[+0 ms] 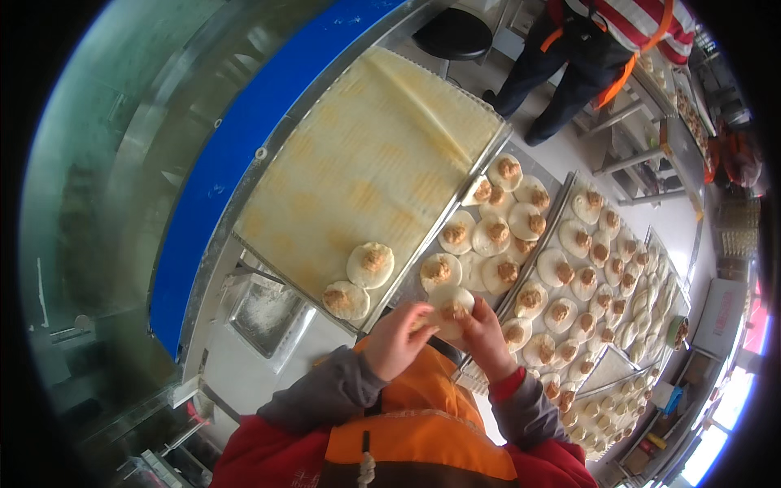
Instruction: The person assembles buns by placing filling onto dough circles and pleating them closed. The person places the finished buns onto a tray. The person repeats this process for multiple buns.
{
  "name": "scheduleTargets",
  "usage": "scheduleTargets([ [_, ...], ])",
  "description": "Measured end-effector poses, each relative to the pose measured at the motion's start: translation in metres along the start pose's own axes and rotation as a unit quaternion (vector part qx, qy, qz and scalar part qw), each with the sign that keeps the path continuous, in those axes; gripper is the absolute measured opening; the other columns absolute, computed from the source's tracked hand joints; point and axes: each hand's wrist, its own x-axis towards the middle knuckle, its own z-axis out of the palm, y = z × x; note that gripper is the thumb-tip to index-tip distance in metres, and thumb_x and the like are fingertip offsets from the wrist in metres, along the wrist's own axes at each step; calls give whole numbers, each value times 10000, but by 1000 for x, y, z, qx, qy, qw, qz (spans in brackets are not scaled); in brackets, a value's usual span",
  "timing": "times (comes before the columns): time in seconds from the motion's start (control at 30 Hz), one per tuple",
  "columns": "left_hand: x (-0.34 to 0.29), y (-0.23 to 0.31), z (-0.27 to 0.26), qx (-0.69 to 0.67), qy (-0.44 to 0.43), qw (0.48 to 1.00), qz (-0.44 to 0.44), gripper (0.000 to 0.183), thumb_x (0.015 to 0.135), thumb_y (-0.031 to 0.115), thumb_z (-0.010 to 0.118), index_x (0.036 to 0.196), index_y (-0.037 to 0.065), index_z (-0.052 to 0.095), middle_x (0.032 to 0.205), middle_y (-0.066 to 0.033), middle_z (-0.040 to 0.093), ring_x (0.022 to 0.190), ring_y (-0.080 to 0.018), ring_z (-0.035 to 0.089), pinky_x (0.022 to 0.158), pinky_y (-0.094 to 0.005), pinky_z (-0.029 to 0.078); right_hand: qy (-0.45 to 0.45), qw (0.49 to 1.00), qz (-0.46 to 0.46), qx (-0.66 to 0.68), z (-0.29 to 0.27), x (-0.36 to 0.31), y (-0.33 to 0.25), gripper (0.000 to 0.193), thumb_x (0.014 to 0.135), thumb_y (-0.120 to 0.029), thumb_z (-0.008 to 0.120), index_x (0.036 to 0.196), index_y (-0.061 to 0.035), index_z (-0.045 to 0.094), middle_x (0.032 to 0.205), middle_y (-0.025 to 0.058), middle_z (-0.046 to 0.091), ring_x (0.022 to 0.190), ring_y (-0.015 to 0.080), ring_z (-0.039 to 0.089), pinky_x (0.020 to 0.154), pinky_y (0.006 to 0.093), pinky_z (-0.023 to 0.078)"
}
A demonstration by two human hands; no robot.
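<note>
In front of my body, a pale flat dough round [443, 302] with a lump of brown filling on it is held up between my hands. My right hand [488, 342] grips its right edge between thumb and fingers. The fingers of my left hand [396, 343] are closed at its left edge, and some pale dough shows between them. Two more filled dough rounds [371, 270] lie close by at the near corner of a paper-lined tray [350, 154]. Just beyond my right hand, several filled rounds [490, 236] crowd a metal tray, some overlapping.
Farther right, more trays hold rows of filled rounds [561, 313] and twisted dough pieces [647, 297]. A blue machine edge [236, 146] runs along the left. Below the lined tray is a floury metal pan [268, 313]. A person [578, 57] stands beyond, near a black stool [453, 34].
</note>
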Motion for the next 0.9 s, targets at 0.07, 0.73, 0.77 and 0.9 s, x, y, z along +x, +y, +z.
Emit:
scheduleTargets([
  [0.07,-5,-19,-34,-95,-1,990,-101,273,901,71,691,1146,36,577,1061,-131,667,935,-228,683,771,-319,550,-6,1000,-2,0,23,41,-13,416,954,-214,659,1287,14,560,1150,62,656,1024,129,621,861,289,526],
  [0.73,16,-34,-60,-415,-37,872,-258,331,1003,162,568,1288,19,480,1270,-171,584,1038,-298,671,840,-371,590,111,800,-299,-508,32,103,-6,554,769,-93,762,1288,-78,569,1179,164,601,1126,360,565,970,441,477],
  [0.77,19,-27,-53,-448,-57,856,-253,354,1004,203,576,1287,11,485,1314,-170,565,1041,-278,661,842,-356,584,79,804,-364,-463,15,79,-4,523,773,-48,742,1271,-86,585,1155,160,624,1104,350,596,939,426,502],
  [0.9,21,-8,-23,-381,-101,869,-299,390,954,130,651,1296,28,495,1220,-95,575,1034,-237,654,841,-321,569,344,839,-288,-308,-118,-21,8,425,805,93,632,1205,-53,620,1114,89,673,955,219,660,799,337,541],
])
